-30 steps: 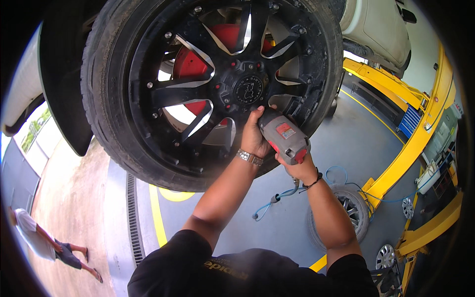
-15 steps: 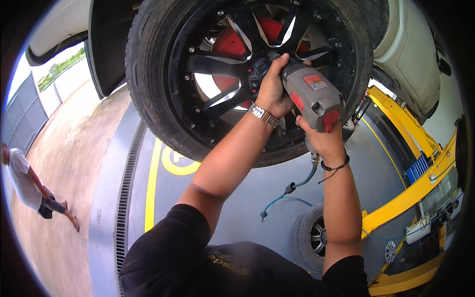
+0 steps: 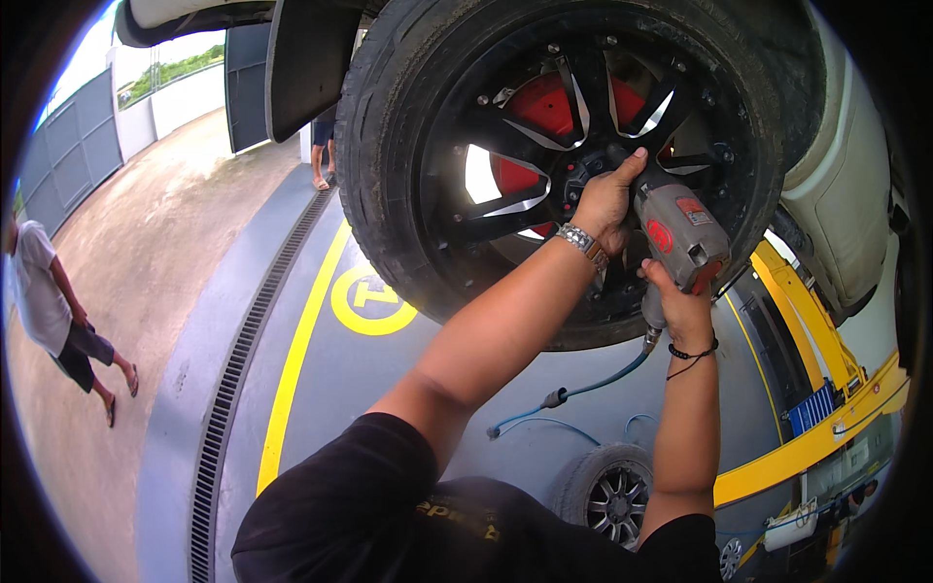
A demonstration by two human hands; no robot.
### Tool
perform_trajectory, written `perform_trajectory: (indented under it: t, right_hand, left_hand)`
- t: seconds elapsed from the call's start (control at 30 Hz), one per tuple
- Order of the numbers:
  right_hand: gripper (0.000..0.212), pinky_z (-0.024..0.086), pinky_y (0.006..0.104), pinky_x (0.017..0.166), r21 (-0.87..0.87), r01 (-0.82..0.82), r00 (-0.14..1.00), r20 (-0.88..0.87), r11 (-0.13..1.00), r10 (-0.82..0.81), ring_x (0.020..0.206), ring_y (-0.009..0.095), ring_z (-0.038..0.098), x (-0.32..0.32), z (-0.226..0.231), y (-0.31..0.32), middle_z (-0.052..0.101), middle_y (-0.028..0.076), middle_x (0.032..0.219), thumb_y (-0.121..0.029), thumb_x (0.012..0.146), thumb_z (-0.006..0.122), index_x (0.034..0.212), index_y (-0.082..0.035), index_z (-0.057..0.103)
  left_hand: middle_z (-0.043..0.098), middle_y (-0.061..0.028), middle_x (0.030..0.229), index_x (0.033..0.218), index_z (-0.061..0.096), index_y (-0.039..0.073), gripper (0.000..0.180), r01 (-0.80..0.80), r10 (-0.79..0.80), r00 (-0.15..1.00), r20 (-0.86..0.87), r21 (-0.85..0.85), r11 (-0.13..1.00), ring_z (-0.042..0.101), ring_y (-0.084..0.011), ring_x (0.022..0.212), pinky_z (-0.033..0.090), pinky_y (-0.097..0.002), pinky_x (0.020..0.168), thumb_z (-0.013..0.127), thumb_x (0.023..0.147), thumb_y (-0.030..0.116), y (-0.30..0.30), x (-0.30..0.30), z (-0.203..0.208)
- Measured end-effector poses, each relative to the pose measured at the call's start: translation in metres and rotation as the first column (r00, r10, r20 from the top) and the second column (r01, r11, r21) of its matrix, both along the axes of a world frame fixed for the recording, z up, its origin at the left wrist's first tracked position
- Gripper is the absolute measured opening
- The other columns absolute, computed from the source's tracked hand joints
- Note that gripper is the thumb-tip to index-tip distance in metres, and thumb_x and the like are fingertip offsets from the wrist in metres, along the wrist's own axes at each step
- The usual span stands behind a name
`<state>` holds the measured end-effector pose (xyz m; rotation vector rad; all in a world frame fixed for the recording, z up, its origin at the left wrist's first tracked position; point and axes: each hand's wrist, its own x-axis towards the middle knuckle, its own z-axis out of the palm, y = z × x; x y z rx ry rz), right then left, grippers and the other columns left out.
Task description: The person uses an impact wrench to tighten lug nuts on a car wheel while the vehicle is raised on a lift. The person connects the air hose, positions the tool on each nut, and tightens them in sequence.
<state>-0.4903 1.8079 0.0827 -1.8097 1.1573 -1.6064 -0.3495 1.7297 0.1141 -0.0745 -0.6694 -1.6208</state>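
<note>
A grey air impact wrench (image 3: 683, 225) with red patches is held up to the hub of a raised wheel (image 3: 408, 243). The wheel has black spokes with silver edges, and red (image 3: 544, 107) shows behind them. My left hand (image 3: 610, 206), with a metal watch at the wrist, holds the front of the wrench, thumb laid along it and other fingers mostly hidden. Around the handle below, my right hand (image 3: 680, 313) is closed; its trigger finger cannot be made out. The wrench's nose reaches the lug nuts area, but its contact is hidden by my left hand.
A blue air hose (image 3: 603, 381) hangs from the handle toward the floor. Another wheel (image 3: 614, 496) lies below. Yellow lift arms (image 3: 826, 428) stand at right, a floor drain (image 3: 243, 360) at left. One person (image 3: 63, 301) is at far left; another person's legs (image 3: 323, 155) show beyond the tyre.
The view has shifted, so wheel, wrench and hands appear farther right and lower. Both hands keep their hold. Another person's legs have come into view beside the tyre; the person at left has changed stride.
</note>
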Motion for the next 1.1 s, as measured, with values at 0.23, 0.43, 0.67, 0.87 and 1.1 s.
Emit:
perform_trajectory:
  t: [0.23, 0.43, 0.67, 0.87, 1.1]
  right_hand:
    - [0.046, 0.050, 0.0354, 0.089, -0.305, -0.020, 0.793, -0.584, 0.952, -0.170, 0.104, 0.024, 0.064, -0.016, 0.031, -0.017, 0.067, 0.011, 0.112, -0.013, 0.081, 0.075, 0.122, 0.001, 0.058]
    - [0.082, 0.045, 0.0328, 0.101, -0.189, -0.275, 0.766, -0.635, 0.943, 0.097, 0.119, 0.024, 0.059, -0.031, 0.056, -0.022, 0.059, 0.013, 0.131, -0.001, 0.072, 0.075, 0.145, -0.005, 0.039]
    - [0.083, 0.043, 0.0356, 0.104, -0.280, -0.303, 0.736, -0.676, 0.911, 0.036, 0.125, 0.028, 0.056, -0.017, 0.067, -0.020, 0.057, 0.017, 0.135, -0.003, 0.070, 0.075, 0.145, -0.006, 0.039]
    - [0.091, 0.042, 0.0379, 0.108, -0.259, -0.356, 0.542, -0.840, 0.898, -0.028, 0.129, 0.034, 0.053, -0.013, 0.105, -0.022, 0.055, 0.017, 0.138, 0.000, 0.064, 0.076, 0.147, -0.009, 0.039]
    - [0.083, 0.050, 0.0410, 0.096, -0.446, -0.445, 0.608, -0.787, 0.776, -0.104, 0.111, 0.036, 0.062, -0.039, 0.093, -0.047, 0.063, 0.018, 0.124, -0.022, 0.069, 0.081, 0.141, -0.009, 0.044]
  left_hand:
    - [0.066, -0.0122, 0.102, 0.115, 0.058, -0.001, 0.047, -0.335, 0.343, 0.939, -0.016, 0.170, 0.927, 0.066, -0.0234, 0.092, 0.054, -0.0385, 0.084, 0.068, 0.092, 0.038, 0.017, -0.004, -0.013]
    - [0.064, -0.0141, 0.111, 0.117, 0.059, 0.005, 0.066, 0.215, -0.228, 0.962, -0.148, -0.096, 0.972, 0.064, -0.0277, 0.104, 0.050, -0.0448, 0.096, 0.059, 0.087, 0.063, 0.012, -0.012, -0.010]
    - [0.067, -0.0130, 0.100, 0.104, 0.062, 0.008, 0.063, 0.275, -0.304, 0.911, -0.278, -0.138, 0.951, 0.066, -0.0283, 0.091, 0.055, -0.0444, 0.086, 0.056, 0.083, 0.067, 0.008, -0.024, -0.002]
    - [0.067, -0.0089, 0.097, 0.103, 0.063, 0.012, 0.063, 0.192, -0.249, 0.883, -0.398, -0.178, 0.965, 0.066, -0.0249, 0.087, 0.056, -0.0397, 0.079, 0.055, 0.081, 0.071, -0.002, -0.043, -0.004]
    - [0.065, -0.0103, 0.106, 0.104, 0.062, 0.009, 0.055, -0.015, -0.032, 0.927, -0.373, -0.122, 0.992, 0.062, -0.0263, 0.097, 0.052, -0.0423, 0.084, 0.057, 0.085, 0.061, -0.031, -0.045, -0.018]
